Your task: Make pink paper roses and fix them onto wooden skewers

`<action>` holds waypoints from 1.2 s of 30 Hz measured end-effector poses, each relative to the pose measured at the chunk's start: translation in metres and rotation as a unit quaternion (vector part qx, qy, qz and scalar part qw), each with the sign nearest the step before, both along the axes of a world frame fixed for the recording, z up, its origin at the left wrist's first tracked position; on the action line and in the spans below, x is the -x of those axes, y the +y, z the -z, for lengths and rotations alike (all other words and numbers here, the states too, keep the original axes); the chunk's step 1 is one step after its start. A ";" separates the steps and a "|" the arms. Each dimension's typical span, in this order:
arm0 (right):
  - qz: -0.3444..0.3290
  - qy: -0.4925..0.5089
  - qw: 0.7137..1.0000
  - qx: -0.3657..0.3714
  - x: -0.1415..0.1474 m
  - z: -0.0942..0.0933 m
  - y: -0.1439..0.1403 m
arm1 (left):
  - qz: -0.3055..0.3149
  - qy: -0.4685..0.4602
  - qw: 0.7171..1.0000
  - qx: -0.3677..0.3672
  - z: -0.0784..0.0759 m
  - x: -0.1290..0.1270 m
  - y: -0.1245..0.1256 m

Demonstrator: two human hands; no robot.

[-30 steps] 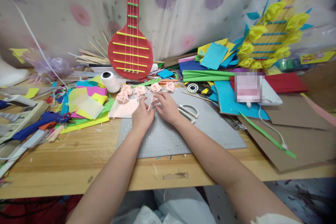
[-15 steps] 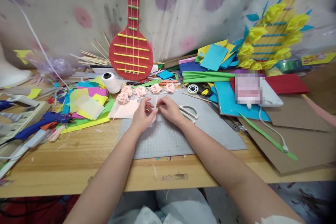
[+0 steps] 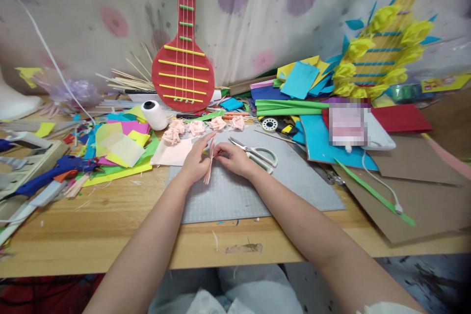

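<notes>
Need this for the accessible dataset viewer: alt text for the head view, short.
Two bare hands, left hand and right hand, pinch a folded strip of pink paper upright over a grey cutting mat on a cluttered wooden table. Scissors lie just right of the hands, pink paper flowers behind them, and a red cardboard guitar leans at the back.

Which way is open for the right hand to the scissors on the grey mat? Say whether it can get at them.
Probably yes. The scissors lie bare on the cutting mat just beyond the right hand, with nothing between. But that hand shares its grip on the pink paper strip with the left hand.
</notes>
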State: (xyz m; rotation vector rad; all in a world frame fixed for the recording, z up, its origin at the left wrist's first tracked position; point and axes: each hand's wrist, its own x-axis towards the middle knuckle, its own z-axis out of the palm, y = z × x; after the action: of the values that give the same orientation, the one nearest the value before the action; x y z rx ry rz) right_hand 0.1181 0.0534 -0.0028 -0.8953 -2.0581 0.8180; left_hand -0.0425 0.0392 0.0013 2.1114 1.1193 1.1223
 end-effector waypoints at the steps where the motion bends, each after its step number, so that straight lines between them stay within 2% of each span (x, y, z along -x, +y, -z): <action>1: -0.003 0.003 1.000 0.001 0.001 0.000 -0.001 | 0.000 0.003 1.000 -0.005 0.000 0.000 0.000; 6: 0.014 -0.012 1.000 -0.009 0.002 -0.001 -0.004 | -0.038 -0.032 0.999 0.004 -0.002 -0.001 0.000; 10: 0.061 -0.018 0.998 -0.007 0.001 -0.001 -0.002 | -0.074 -0.075 0.994 0.012 -0.001 0.000 0.000; 16: 0.118 0.003 0.993 -0.001 0.000 -0.003 0.000 | -0.085 -0.084 0.992 0.042 -0.004 0.001 -0.002; 22: 0.166 0.000 0.986 0.016 0.001 -0.003 0.001 | -0.095 -0.082 0.991 0.043 -0.003 -0.001 -0.002; 29: 0.170 -0.005 0.985 0.010 0.002 -0.001 0.003 | -0.126 -0.052 0.989 0.050 0.001 -0.001 0.000; 36: 0.163 -0.013 0.987 0.002 0.003 -0.004 0.000 | -0.158 0.057 0.985 -0.025 0.001 -0.002 0.001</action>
State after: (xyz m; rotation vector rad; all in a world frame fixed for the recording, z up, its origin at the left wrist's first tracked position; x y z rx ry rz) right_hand 0.1155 0.0539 0.0007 -1.2103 -1.8642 0.6336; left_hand -0.0403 0.0399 -0.0001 2.1068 1.5380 1.1900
